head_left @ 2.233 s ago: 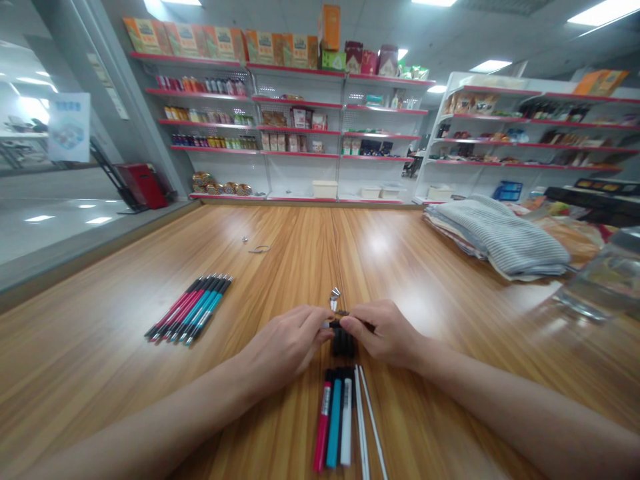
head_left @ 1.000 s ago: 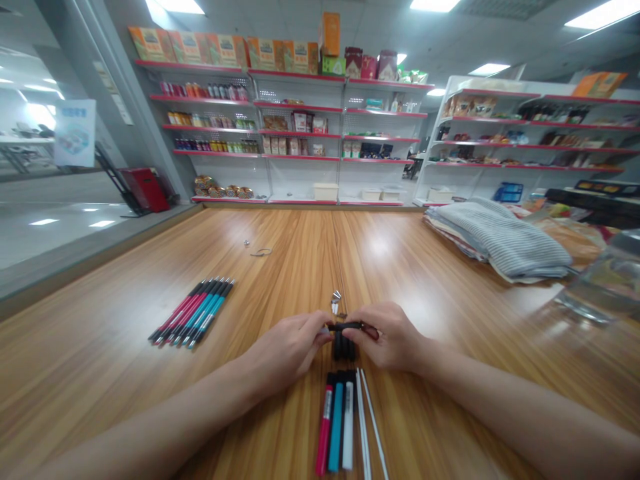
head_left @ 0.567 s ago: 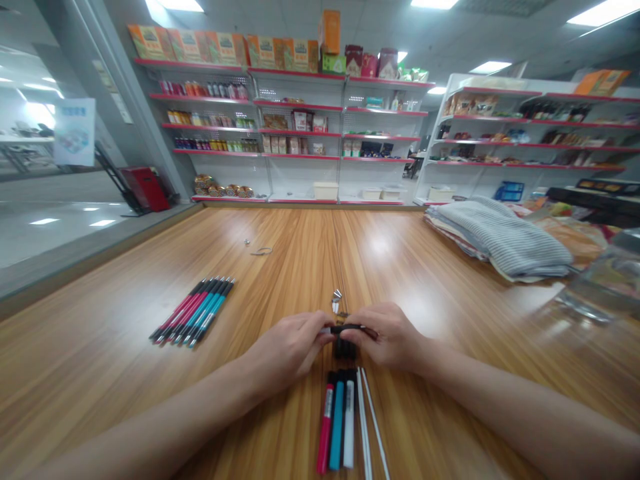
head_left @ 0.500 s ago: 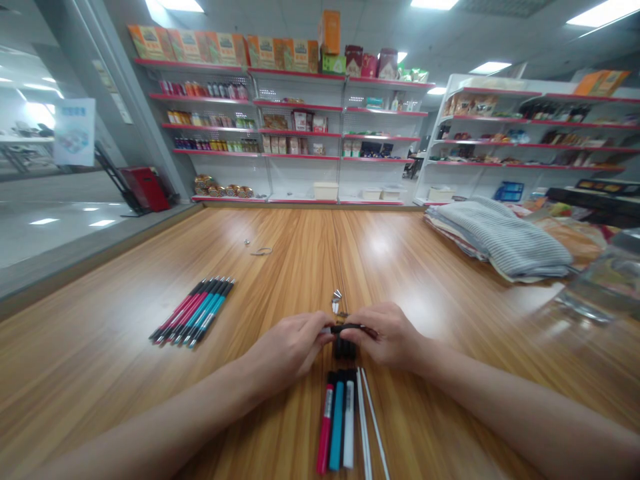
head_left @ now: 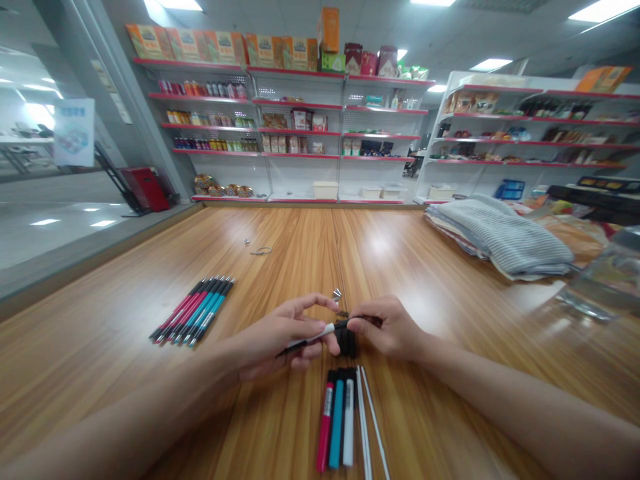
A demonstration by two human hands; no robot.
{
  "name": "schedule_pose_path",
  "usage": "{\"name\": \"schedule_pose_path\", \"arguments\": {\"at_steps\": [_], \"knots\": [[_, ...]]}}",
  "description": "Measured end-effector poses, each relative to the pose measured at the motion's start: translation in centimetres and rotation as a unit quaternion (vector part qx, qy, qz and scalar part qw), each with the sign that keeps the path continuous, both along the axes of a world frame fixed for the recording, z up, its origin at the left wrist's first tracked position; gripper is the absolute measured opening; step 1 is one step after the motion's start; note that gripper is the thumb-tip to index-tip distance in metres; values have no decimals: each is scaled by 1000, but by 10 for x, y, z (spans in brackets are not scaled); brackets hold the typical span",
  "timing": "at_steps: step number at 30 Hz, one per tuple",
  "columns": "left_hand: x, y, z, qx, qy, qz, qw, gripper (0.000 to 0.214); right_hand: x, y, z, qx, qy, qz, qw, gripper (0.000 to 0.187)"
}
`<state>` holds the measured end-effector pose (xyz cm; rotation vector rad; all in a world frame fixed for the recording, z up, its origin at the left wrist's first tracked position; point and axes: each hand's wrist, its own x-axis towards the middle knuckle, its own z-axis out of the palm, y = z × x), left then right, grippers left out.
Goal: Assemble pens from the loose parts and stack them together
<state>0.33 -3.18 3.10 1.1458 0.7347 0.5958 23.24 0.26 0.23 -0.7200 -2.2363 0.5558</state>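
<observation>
My left hand pinches a thin white-and-black pen part between thumb and fingers, index finger stretched out above. My right hand grips a dark pen part at the other end, so both hands meet over the wooden table. Beneath them lie small black pieces. Just nearer to me lie a red, a blue and a white pen barrel and two thin white refills. Small silver tips lie just beyond the hands.
A row of several assembled pink and teal pens lies to the left. A small metal ring sits farther back. Folded striped cloth and a clear container are at the right. Shop shelves stand behind the table.
My left hand has drawn back to the left and opened its index finger, exposing a white-and-black part now held slanting between the two hands. The right hand stayed in place.
</observation>
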Motion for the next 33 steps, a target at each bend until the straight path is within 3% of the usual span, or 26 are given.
{"name": "schedule_pose_path", "arguments": {"at_steps": [4,13,24,26,29,33], "knots": [[-5,1,-1,-76,-77,-40,993,15,0,-1,4,-40,21,36,998,30],[1,-2,-5,-81,-99,-51,990,22,-1,-5,3,-32,2,60,998,30],[0,-2,-7,-34,5,-70,997,27,0,-4,0,38,-32,43,998,29],[2,-3,-7,21,68,-64,995,29,-1,-3,-1,62,-59,55,995,32],[6,-5,-9,191,177,-30,965,25,-2,-2,-3,92,-81,50,991,33],[6,-7,-15,445,288,35,847,18,-2,-1,-5,108,-99,19,989,40]]}}
